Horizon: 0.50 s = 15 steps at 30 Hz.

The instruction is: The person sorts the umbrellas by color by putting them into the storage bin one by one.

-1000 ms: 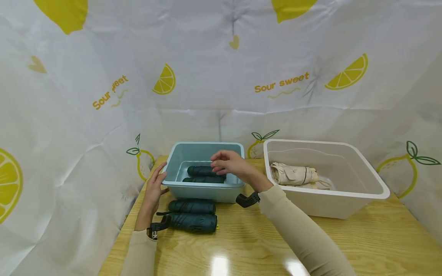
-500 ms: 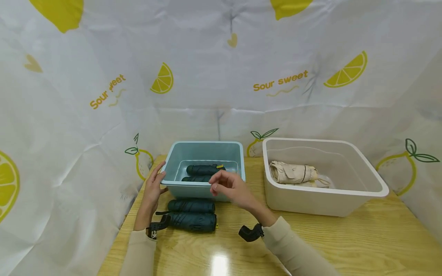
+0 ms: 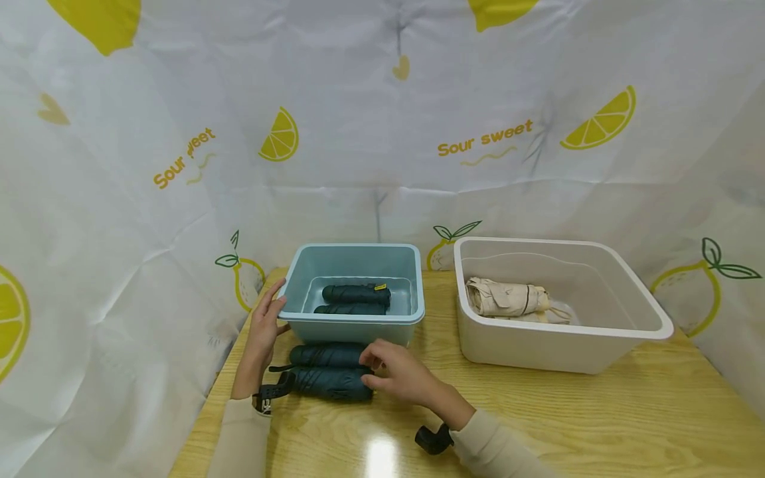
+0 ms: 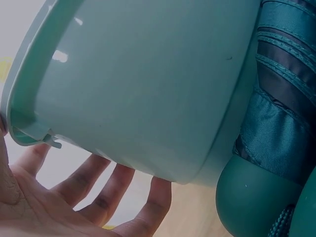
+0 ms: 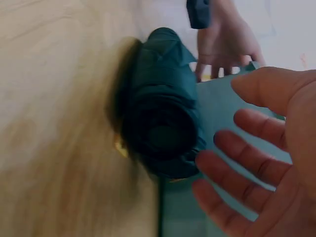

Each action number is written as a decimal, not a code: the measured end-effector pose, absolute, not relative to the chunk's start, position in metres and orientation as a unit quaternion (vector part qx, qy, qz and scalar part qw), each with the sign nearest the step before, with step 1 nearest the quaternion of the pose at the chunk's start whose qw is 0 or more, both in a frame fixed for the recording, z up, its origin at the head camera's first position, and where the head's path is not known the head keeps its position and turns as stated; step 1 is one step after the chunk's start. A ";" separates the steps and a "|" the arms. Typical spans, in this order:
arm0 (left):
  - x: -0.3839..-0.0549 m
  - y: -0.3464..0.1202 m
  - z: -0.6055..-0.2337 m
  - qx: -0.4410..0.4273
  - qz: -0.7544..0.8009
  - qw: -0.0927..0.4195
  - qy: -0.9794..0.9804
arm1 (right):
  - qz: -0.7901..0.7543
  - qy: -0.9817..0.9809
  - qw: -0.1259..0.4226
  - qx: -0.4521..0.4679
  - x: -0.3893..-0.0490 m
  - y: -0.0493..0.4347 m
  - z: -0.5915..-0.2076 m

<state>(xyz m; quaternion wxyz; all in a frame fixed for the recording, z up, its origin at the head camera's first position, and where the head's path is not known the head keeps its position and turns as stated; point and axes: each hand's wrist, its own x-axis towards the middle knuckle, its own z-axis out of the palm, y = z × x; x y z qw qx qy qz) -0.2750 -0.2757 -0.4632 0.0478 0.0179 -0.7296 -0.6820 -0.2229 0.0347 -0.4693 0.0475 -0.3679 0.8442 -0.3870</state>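
A light-blue bin holds two dark folded umbrellas, one with a yellow tag. My left hand rests at the bin's left side by the rim; in the left wrist view its fingers lie fairly straight along the wall. Two more dark teal folded umbrellas lie side by side on the table before the bin. My right hand hovers at their right ends. Its fingers are spread and loosely bent, apart from the umbrella in the right wrist view.
To the right stands a larger white bin with a cream folded umbrella inside. The wooden table carries both bins. A white sheet printed with lemons hangs behind and at the sides.
My right hand has come out of the blue bin, back over its front rim, and down to the two umbrellas in front. My left hand has stayed at the bin's side.
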 end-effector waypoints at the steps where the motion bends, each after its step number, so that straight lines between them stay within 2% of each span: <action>1: -0.275 -0.276 -0.463 0.019 -0.681 0.048 -0.731 | -0.372 0.853 0.046 -0.364 -0.222 0.034 -0.472; 15: -0.276 -0.278 -0.465 0.017 -0.676 0.055 -0.734 | -0.269 0.915 0.025 -0.301 -0.212 0.023 -0.489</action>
